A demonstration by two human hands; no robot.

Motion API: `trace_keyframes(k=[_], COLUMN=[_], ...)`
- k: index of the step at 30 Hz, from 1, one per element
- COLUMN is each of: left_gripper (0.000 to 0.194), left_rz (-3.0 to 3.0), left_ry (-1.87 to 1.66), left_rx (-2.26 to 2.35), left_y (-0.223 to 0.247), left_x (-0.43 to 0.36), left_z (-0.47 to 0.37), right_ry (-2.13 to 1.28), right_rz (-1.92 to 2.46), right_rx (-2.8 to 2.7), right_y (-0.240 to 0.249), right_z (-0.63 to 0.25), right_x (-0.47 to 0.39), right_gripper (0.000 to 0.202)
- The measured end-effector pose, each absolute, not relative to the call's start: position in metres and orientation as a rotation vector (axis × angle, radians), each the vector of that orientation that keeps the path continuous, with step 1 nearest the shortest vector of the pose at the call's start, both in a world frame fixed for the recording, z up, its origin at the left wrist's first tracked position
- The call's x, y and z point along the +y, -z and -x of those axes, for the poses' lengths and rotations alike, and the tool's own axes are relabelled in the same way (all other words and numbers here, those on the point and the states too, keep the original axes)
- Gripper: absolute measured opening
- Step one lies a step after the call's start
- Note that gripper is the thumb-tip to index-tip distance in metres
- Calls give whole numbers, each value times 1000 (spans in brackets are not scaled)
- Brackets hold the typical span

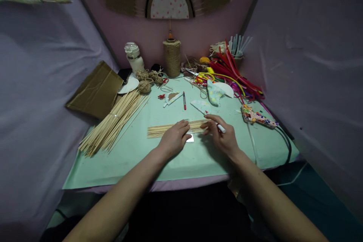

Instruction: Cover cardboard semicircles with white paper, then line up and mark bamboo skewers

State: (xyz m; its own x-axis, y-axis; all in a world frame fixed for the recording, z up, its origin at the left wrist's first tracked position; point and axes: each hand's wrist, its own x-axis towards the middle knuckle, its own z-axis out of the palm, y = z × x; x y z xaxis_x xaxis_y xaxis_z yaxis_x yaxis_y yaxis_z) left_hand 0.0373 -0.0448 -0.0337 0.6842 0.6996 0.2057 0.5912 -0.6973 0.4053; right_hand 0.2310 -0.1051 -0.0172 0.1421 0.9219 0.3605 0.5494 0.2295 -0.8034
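Note:
On the green cloth lies a flat row of thin wooden sticks (160, 131), side by side. My left hand (176, 136) presses on the middle of the row, fingers closed over a small white piece (190, 138) that shows beneath it. My right hand (221, 134) is just to the right, with a white pen (221, 128) between its fingers, its fingertips near the sticks' right part. Behind the row are a red pen (184, 101) and a white cut piece with a brown centre (172, 98).
A big bundle of sticks (113, 123) and cardboard (96, 90) lie left. Twine balls (145, 86), a twine spool (172, 58) and a white bottle (134, 57) stand behind. Right are scissors (195, 73), red pipe cleaners (227, 70) and a patterned glue gun (258, 117) with its cable.

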Motion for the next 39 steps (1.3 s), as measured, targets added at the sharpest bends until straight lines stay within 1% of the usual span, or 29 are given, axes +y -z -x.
trace_keyframes(k=[3, 7, 16, 26, 39], left_gripper=[32, 33, 31, 31, 33], left_rz=[-2595, -2596, -2587, -2580, -2570], left_ry=[-506, -487, -465, -428, -427], left_rx=[1018, 1020, 1016, 1015, 1042], left_y=[34, 34, 30, 28, 32], left_x=[-44, -44, -45, -46, -45], left_z=[-37, -37, -38, -38, -38], right_ry=[-592, -586, -609, -563, -479], right_rz=[1430, 1469, 1522, 1512, 1477], right_rx=[-1469, -1394, -1373, -1411, -1513], right_y=[14, 19, 30, 35, 29], right_z=[-226, -221, -218, -219, -216], right_x=[-99, -89, -83, -82, -102], right_gripper=[44, 40, 42, 42, 34])
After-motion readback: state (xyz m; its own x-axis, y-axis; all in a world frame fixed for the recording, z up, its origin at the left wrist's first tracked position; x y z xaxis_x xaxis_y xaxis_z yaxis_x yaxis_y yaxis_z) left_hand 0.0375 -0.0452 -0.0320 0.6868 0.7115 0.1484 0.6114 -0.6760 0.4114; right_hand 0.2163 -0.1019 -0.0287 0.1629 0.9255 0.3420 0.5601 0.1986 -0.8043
